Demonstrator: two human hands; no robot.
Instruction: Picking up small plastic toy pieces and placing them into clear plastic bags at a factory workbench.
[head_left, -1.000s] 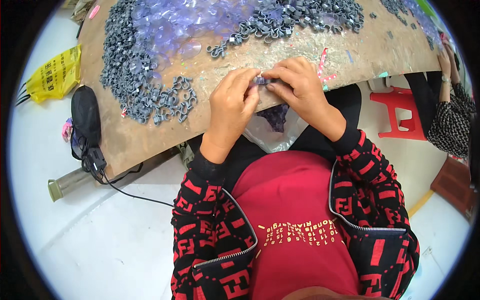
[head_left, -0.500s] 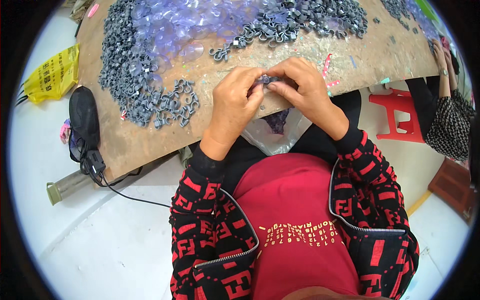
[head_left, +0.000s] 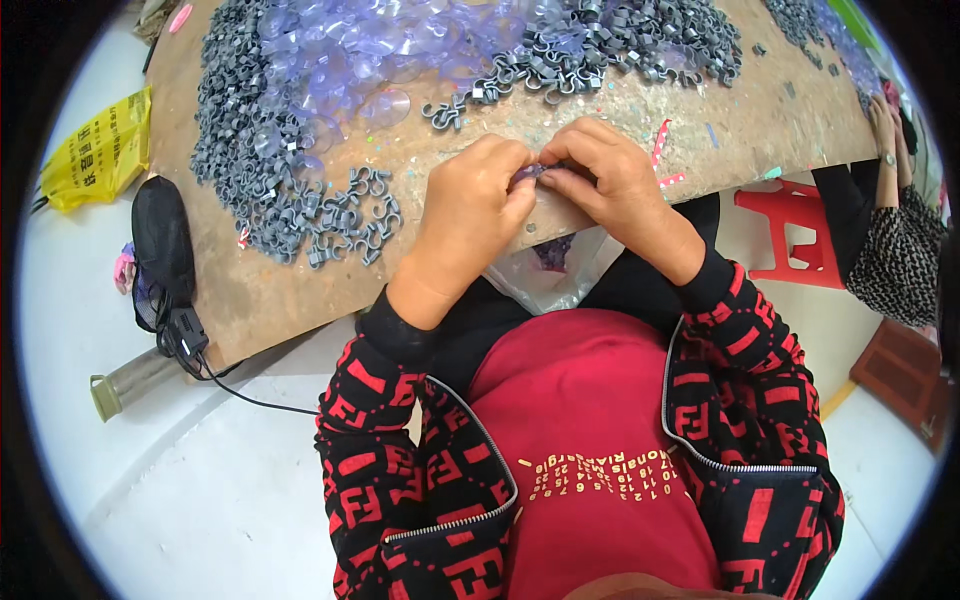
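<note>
My left hand (head_left: pixel 472 205) and my right hand (head_left: pixel 612 190) meet fingertip to fingertip over the table's near edge. Pinched in my left fingers is a small translucent purple suction cup (head_left: pixel 527 173), only partly showing. My right thumb and forefinger close on a small grey plastic clip, seen at these fingertips half a second ago and now mostly covered. Whether cup and clip are joined is hidden. Beyond my hands lie a heap of purple suction cups (head_left: pixel 360 45) and grey hook-shaped clips (head_left: pixel 570 55). More loose clips (head_left: pixel 340 218) spread left of my left hand.
An open plastic bag (head_left: pixel 545 285) hangs below the table (head_left: pixel 290 300) edge, by my lap. A black pouch with a cable (head_left: pixel 163 235) is at the left edge, near a yellow bag (head_left: pixel 100 150). To the right are a red stool (head_left: pixel 800 235) and another person's arm (head_left: pixel 885 150).
Both hands stay together, their fingers shifting slightly. The dark grey piece that showed between the fingertips is now mostly covered. The view has shifted a little.
</note>
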